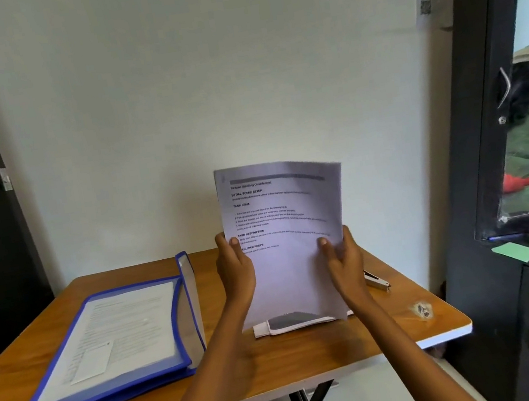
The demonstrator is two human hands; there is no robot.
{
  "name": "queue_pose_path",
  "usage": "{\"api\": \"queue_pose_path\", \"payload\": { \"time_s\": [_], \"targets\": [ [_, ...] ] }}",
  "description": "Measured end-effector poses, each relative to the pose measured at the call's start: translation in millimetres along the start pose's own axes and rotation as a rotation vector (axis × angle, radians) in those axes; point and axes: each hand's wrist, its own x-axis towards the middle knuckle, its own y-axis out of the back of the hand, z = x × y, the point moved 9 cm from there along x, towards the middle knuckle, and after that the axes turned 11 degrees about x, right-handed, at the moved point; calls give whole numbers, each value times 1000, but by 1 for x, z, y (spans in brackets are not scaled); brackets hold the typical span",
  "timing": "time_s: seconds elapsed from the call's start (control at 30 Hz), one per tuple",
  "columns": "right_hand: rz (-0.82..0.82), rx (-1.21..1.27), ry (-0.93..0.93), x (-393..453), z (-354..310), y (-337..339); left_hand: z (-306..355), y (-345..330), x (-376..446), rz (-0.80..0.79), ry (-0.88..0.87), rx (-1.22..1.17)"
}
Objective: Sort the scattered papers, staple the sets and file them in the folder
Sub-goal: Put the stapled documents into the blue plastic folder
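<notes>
Head view: printed sheets [282,232] held upright above table [365,340], lower edge near small paper pile [296,324] lying flat. Left hand [235,270] grips left edge, thumb on front. Right hand [343,260] pinches right edge, thumb on front. Blue folder [106,346] lies open at left, well apart, page already inside. Stapler [377,281] just behind right hand, partly hidden.

Judged step: squaring set before stapling. Do well: tap bottom edge on table, keep grip loose so pages slide flush, check corners match, then staple top-left corner.
</notes>
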Motion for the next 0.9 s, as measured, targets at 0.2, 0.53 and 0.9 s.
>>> {"api": "queue_pose_path", "payload": {
  "time_s": [0.2, 0.53, 0.9],
  "targets": [
    [22, -67, -5, -23, 19, 7, -43, -8, -28, -45, 111, 61],
    [24, -48, -163, -18, 52, 18, -76, -14, -40, -202, 125, 164],
    [-125, -131, -810, -52, 117, 30, -99, -20, -67, -242, 245, 220]
  ]
}}
